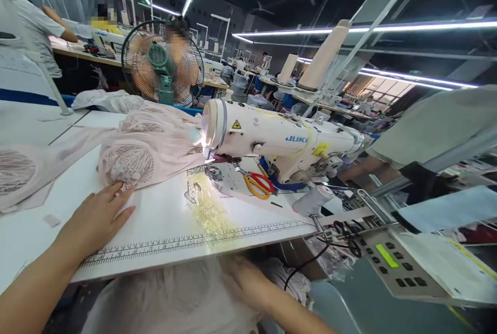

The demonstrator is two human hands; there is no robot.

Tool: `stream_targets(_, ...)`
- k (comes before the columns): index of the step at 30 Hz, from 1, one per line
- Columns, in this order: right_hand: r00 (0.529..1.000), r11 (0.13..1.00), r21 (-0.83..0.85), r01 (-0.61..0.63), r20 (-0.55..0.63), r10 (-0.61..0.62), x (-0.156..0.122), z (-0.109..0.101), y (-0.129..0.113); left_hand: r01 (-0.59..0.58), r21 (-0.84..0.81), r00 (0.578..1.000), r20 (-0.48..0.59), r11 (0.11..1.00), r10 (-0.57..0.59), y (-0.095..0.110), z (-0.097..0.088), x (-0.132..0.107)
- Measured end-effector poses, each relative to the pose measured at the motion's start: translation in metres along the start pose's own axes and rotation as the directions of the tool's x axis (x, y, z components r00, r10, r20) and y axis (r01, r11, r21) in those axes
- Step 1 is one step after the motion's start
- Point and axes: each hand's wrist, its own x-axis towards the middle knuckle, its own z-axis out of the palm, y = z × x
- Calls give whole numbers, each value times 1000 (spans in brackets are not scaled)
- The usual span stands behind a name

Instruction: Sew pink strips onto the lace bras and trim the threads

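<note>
My left hand [95, 220] lies on the white table with its fingers outstretched. Its fingertips touch the lower edge of a pale pink garment [135, 160] with round lace panels, which stretches to the needle area of the white sewing machine [256, 127]. Below the table's front edge, my right hand [244, 277] rests at pale fabric [163, 298] over my lap. Its fingers are blurred and partly hidden, so a grip cannot be made out. Scissors with red and yellow handles [259, 185] lie beneath the machine arm.
A ruler strip [194, 240] runs along the table's front edge. Right of the machine are a grey thread cone [316, 199] and a control panel [399, 266]. Behind the table stands a fan [165, 62]. Other people sit at machines further back, and a person stands at right.
</note>
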Motion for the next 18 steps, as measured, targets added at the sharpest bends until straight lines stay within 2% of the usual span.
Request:
stream_targets(3, 995, 995, -25, -101, 13, 101, 10, 13, 5, 70, -103, 991, -108, 992, -81, 9, -15, -10)
stream_targets(6, 986, 986, -21, -167, 9, 168, 18, 18, 5, 182, -183, 932, -281, 966, -229, 36, -30, -42)
stream_targets(8, 984, 984, -7, -176, 14, 176, 23, 18, 6, 124, -310, 914, -335, 943, -230, 63, -30, -72)
stream_targets(10, 985, 985, 8, -173, 25, 173, 29, 17, 7, 67, -420, 936, -289, 905, -203, 92, -19, -101)
stream_targets(13, 986, 986, 17, -163, 42, 163, 35, 12, 8, -29, -452, 993, -117, 892, -27, 131, 7, -134)
stream_targets(15, 988, 989, 11, -146, 61, 145, 33, 6, 5, -68, -408, 998, -9, 910, 70, 147, 25, -150)
stream_targets(18, 988, 999, 25, -44, 150, 39, 15, -16, -9, -98, -337, 990, 62, 936, 126, 159, 42, -164)
